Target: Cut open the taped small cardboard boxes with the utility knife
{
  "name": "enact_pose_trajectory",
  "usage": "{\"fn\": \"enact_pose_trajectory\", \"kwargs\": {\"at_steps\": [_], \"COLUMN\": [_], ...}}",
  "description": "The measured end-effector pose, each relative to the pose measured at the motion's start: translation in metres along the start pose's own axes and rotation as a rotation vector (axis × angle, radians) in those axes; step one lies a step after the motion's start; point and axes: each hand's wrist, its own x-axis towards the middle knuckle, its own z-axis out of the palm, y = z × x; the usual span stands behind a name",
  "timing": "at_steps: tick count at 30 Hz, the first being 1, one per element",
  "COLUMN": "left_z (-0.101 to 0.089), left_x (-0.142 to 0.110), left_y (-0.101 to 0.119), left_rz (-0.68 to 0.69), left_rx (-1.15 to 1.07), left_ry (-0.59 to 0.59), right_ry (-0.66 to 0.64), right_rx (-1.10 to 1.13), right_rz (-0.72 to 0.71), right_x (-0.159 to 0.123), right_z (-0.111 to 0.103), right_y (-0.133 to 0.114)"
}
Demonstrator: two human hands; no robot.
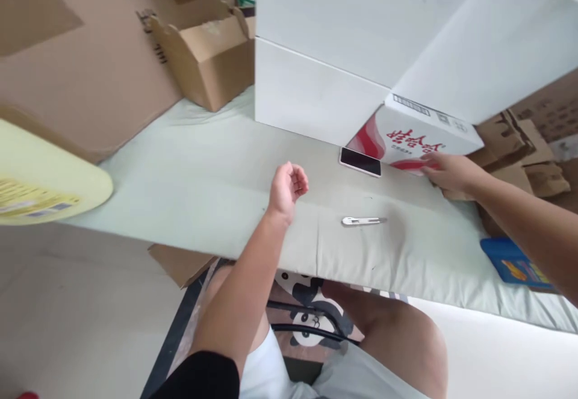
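Observation:
My left hand (pixel 289 189) hovers above the pale green cloth in the middle, empty, its fingers loosely curled and the palm facing right. To the right, my right hand (pixel 447 173) is at the lower right edge of a white carton with red print (pixel 409 137). Its fingers are bent around the edge of a brown cardboard piece (pixel 457 195), mostly hidden beneath the hand. Between the hands, a phone (pixel 360 162) with a dark screen lies against the carton. Nearer to me rests a white utility knife (pixel 363 221).
Large white boxes (pixel 316 95) stand at the back. An open brown box (pixel 221 56) and a big carton (pixel 90 74) are at the left, behind a yellow container (pixel 49 176). Torn brown cartons (pixel 542 158) and a blue packet (pixel 512 260) sit right. The cloth-covered table's front edge (pixel 338 275) crosses above my knees.

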Motion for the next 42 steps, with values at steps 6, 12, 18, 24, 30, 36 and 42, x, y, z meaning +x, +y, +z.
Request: {"fn": "enact_pose_trajectory", "kwargs": {"at_steps": [6,12,18,24,30,36,42], "left_z": [-0.019,-0.064,-0.086,-0.097,-0.106,-0.076,-0.026], "left_x": [-0.014,-0.015,-0.011,-0.019,-0.031,-0.038,-0.036], "left_y": [0.034,0.084,0.098,0.11,0.119,0.099,0.055], "left_rz": [0.036,0.189,0.245,0.389,0.757,0.771,0.689], "left_rx": [-0.131,-0.222,-0.365,-0.341,-0.236,0.301,0.974], "left_ry": [0.034,0.15,0.214,0.26,0.432,0.184,-0.075], "right_ry": [-0.223,-0.119,-0.019,0.018,0.077,0.14,0.381], "right_rx": [0.141,0.326,0.496,0.544,0.799,0.64,0.597], "right_rz": [-0.557,-0.792,-0.586,-0.558,-0.574,-0.779,-0.959], "right_x": [0.012,0.06,0.129,0.107,-0.031,-0.171,-0.2], "right_z": [0.032,0.034,0.026,0.027,0.012,-0.008,0.006], "right_y": [-0.198,-0.401,-0.516,-0.48,-0.308,-0.187,-0.157]}}
